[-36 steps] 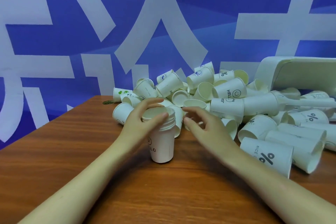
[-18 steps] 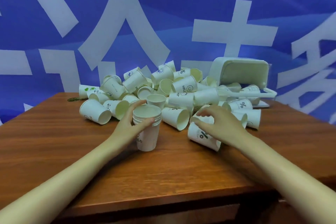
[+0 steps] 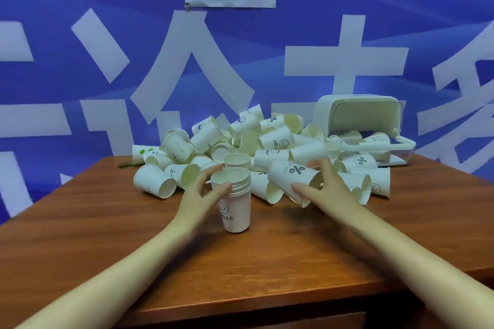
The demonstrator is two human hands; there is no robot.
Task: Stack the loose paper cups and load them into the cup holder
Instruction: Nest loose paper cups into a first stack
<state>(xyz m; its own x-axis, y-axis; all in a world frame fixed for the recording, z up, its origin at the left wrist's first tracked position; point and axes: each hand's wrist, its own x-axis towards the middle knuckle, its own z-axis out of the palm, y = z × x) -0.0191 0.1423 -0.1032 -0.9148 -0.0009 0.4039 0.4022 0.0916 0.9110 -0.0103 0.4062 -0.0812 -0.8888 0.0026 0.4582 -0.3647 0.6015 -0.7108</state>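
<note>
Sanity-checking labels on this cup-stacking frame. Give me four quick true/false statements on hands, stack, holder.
1. The left hand grips the upright HELLO cup stack. True.
2. The right hand is empty. False: it holds a percent-sign cup, tilted.
3. The white cup holder lies tipped behind the loose cup pile. True.
4. The stack stands inside the holder. False: it stands on the wooden table.

Near table (image 3: 107,262) bare; cup pile (image 3: 240,141) blocks far side, crowding cup holder (image 3: 355,115) mouth.
</note>
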